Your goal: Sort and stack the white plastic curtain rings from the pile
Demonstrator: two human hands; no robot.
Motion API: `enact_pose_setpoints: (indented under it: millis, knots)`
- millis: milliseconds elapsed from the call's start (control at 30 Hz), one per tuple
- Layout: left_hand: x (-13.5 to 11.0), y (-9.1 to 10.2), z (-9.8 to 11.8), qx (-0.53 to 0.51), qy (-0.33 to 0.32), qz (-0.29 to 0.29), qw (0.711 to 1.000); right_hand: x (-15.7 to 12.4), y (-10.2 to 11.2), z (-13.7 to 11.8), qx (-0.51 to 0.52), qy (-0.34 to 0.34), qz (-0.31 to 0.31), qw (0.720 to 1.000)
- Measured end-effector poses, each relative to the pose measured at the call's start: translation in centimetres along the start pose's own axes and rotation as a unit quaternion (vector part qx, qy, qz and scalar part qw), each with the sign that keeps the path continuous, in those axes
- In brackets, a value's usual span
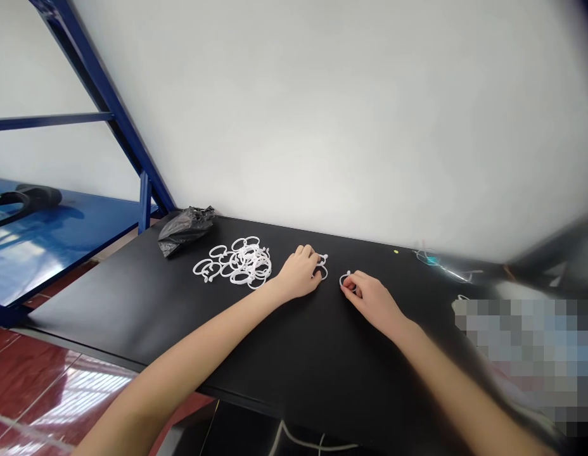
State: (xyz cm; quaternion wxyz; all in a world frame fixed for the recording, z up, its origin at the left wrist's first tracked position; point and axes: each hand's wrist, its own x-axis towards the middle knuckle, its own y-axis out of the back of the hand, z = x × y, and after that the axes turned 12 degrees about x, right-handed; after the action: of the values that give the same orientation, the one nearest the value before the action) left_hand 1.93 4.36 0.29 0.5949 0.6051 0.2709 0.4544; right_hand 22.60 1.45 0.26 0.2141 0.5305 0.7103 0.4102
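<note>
On the black table, a white plastic ring point(342, 279) with a small knob, like a shower curtain ring, is pinched in my right hand point(370, 299). My left hand point(300, 273) is curled over another white ring point(325, 272), with thumb and fingers around its near side; part of that ring is hidden under the fingers. Just left of this hand lies a loose pile of several similar white rings point(246, 261), many overlapping. My two hands are a short way apart.
A crumpled black plastic bag point(187, 229) sits behind the pile by the wall. Clear wrapping point(439, 263) lies at the back right, and a blurred plastic bag point(522, 354) at the right. A blue metal frame point(144, 190) rises beyond the table's left end.
</note>
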Motion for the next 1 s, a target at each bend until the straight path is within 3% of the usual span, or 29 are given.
enact_pose_setpoints:
  millis: [167,267,333,400,500,567,667,700,833,900,1000]
  knots:
    - [1.1,-0.3,0.0,-0.019,0.004,-0.024,1.0,-1.5,-0.2,0.5,0.119,-0.001,0.078,0.99]
    - [0.3,-0.1,0.1,-0.044,0.008,-0.019,0.999,-1.8,-0.6,0.3,0.224,-0.03,0.144,0.964]
    - [-0.6,-0.1,0.3,-0.114,0.022,-0.01,0.993,-1.9,-0.8,-0.1,0.277,-0.035,0.177,0.944]
    - [-1.3,-0.2,0.7,-0.275,0.062,-0.011,0.959,-2.2,-0.9,-0.5,0.309,-0.017,0.2,0.93]
    - [-2.1,-0.4,1.3,-0.461,0.152,-0.026,0.874,-2.6,-0.9,-1.2,0.319,0.019,0.214,0.923]
    - [-2.4,-0.2,1.6,-0.474,0.181,-0.014,0.862,-2.9,-0.9,-1.5,0.303,0.044,0.222,0.926]
    - [-2.6,0.4,2.0,-0.475,0.166,-0.005,0.864,-3.1,-0.8,-1.9,0.275,0.077,0.227,0.931]
    - [-2.7,0.6,2.2,-0.502,0.165,-0.018,0.849,-3.2,-0.8,-2.0,0.271,0.084,0.225,0.932]
    - [-2.7,1.0,2.6,-0.639,0.213,-0.077,0.735,-3.2,-1.0,-2.0,0.275,0.078,0.197,0.938]
    - [-2.8,0.9,2.9,-0.659,0.225,-0.092,0.712,-3.2,-1.1,-2.0,0.303,0.044,0.178,0.935]
    - [-2.9,0.7,3.3,-0.667,0.211,-0.108,0.706,-3.1,-1.3,-2.1,0.355,0.003,0.144,0.924]
